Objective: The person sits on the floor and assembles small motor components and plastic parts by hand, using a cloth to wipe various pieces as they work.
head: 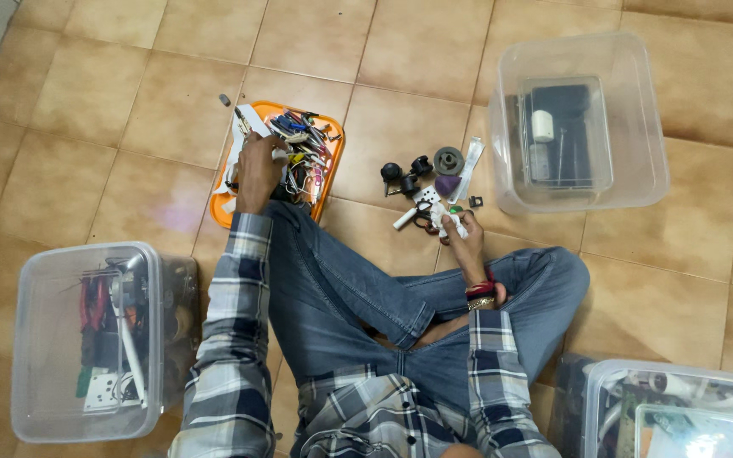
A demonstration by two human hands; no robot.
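The person sat cross-legged on the tiled floor. The left hand (258,165) reached into the orange tray (221,208) of small parts (its grip I couldn't tell), while the right hand (461,233) pinched a small white piece (450,219) beside scattered black parts (407,174).

A home floor of tan ceramic tiles (417,51), used as a makeshift hobby workspace: around the orange tray (332,161) of small parts stand clear plastic storage bins (646,110).
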